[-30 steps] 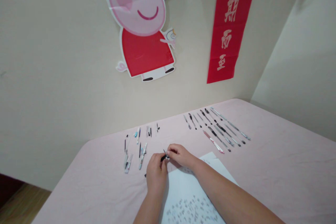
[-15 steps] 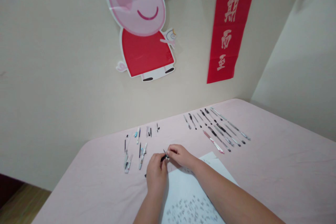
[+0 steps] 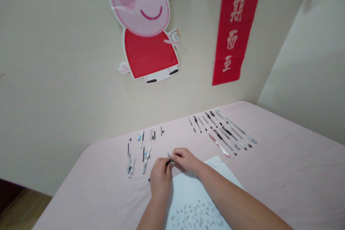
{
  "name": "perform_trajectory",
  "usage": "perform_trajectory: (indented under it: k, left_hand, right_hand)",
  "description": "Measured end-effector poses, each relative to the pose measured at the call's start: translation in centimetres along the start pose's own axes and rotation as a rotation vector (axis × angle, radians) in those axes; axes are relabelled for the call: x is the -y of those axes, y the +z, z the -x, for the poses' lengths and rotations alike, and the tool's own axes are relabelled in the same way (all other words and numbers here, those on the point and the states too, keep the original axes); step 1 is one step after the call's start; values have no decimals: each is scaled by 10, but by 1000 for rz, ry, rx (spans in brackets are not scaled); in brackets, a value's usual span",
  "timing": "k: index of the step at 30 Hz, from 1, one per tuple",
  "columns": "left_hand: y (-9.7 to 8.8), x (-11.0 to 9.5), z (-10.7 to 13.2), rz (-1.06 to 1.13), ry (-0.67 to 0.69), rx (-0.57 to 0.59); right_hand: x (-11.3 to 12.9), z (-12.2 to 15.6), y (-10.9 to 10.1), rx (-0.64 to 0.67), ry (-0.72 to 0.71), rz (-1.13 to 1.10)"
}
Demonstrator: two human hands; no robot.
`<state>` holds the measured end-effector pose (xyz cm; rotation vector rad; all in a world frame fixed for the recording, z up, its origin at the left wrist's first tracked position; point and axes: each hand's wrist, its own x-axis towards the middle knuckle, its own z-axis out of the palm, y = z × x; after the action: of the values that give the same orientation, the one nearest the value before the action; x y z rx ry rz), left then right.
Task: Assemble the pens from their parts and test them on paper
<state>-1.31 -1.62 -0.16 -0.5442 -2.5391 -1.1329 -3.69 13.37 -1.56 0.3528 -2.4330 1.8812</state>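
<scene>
My left hand (image 3: 161, 174) is closed around a dark pen (image 3: 168, 162), whose rear end pokes out on the left below the palm. My right hand (image 3: 184, 159) pinches at the pen's front end with thumb and forefinger. A thin pointed part sticks up between the two hands; its details are too small to make out. Beneath my right hand and forearm lies a white sheet of paper (image 3: 195, 194) with rows of handwritten marks. The fingertips of both hands nearly meet just above the sheet's top left corner.
Several pens taken apart (image 3: 145, 160) lie in small groups on the left of the pink-covered table (image 3: 88, 187). Rows of whole-looking pens and refills (image 3: 226, 140) lie at the right, with a pink-and-white pen (image 3: 219, 145) nearest. A wall (image 3: 81, 79) rises behind the table.
</scene>
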Motion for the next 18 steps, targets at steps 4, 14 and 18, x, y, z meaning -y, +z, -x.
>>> perform_trajectory:
  k: [4, 14, 18]
  left_hand:
    - [0, 0, 0, -9, -3, -1]
    - [-2, -1, -1, -151, -24, 30]
    - [-1, 0, -2, -131, -10, 25]
  right_hand:
    - [-1, 0, 1, -3, 4, -26]
    - [2, -6, -7, -206, 47, -283]
    - [3, -6, -9, -204, 120, -405]
